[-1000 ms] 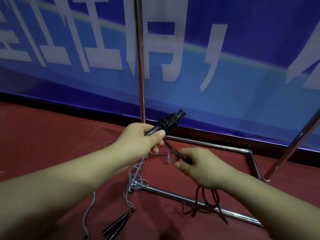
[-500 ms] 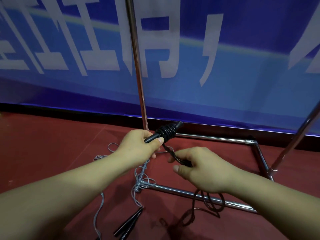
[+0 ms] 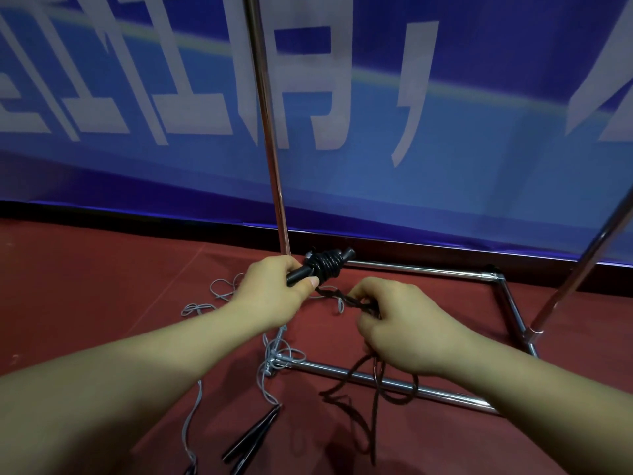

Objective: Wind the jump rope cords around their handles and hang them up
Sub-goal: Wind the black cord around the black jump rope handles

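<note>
My left hand [image 3: 274,291] grips the black jump rope handles [image 3: 323,267], held nearly level over the red floor, with several turns of dark cord wound round their middle. My right hand [image 3: 397,323] pinches the loose dark cord [image 3: 342,296] a short way right of the handles. The rest of that cord [image 3: 376,395] hangs from under my right hand and loops on the floor across the rack's front bar. A second rope with a grey cord [image 3: 274,354] lies tangled on the floor below my left arm, its black handles [image 3: 253,437] near the bottom edge.
A chrome rack stands ahead: an upright pole [image 3: 270,149] rises behind my left hand, a slanted pole [image 3: 582,265] at the right, and base bars [image 3: 411,385] frame the floor. A blue banner [image 3: 445,166] with white lettering covers the wall behind. Red floor [image 3: 85,286] extends left.
The handles have tilted flatter and sunk lower in view. My right hand has moved closer to the handles with the cord. The view has shifted slightly.
</note>
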`<action>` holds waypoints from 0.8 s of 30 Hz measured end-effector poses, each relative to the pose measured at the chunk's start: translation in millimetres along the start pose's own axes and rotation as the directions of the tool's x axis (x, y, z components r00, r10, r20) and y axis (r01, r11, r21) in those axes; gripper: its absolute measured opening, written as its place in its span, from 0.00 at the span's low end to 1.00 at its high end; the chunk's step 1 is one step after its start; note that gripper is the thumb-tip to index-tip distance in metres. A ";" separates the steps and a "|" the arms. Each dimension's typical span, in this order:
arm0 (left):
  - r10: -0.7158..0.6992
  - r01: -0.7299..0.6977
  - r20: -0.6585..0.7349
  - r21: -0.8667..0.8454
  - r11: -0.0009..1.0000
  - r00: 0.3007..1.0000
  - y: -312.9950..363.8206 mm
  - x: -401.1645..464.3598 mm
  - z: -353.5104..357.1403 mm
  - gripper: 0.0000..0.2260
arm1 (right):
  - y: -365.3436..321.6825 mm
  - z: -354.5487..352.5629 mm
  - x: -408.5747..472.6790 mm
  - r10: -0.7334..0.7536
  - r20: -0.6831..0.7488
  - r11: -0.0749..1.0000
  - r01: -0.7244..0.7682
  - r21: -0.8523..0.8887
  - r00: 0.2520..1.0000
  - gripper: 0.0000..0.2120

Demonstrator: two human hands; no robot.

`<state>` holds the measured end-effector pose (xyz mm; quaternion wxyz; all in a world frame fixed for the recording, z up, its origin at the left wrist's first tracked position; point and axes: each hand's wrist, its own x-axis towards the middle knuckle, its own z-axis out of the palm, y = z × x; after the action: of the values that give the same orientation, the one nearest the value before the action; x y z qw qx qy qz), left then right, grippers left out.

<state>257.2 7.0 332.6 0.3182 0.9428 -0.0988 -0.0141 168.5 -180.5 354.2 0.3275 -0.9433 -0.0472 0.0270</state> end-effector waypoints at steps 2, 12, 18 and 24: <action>0.016 -0.016 -0.005 0.024 1.000 1.000 1.2 0.1 0.9 0.07 | 1.3 0.8 2.6 0.013 0.005 1.000 -0.013 0.022 1.000 0.13; 0.031 -0.034 0.023 0.115 0.993 0.999 3.3 -2.1 -1.6 0.08 | -0.3 -6.0 3.7 0.116 0.091 0.975 -0.131 0.180 0.989 0.09; 0.053 -0.053 0.004 0.132 0.990 0.999 2.3 -3.1 -1.8 0.07 | 3.2 -2.2 5.0 0.188 0.089 0.979 -0.194 0.063 0.978 0.05; 0.093 -0.090 -0.020 0.135 0.987 0.995 2.9 -3.5 -4.6 0.07 | 5.3 -5.7 7.7 0.226 0.075 0.970 -0.231 0.073 0.971 0.04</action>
<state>253.7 8.2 337.9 0.2558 0.9565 -0.1387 0.0194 177.0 -187.4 355.2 0.3585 -0.9270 0.0521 0.0977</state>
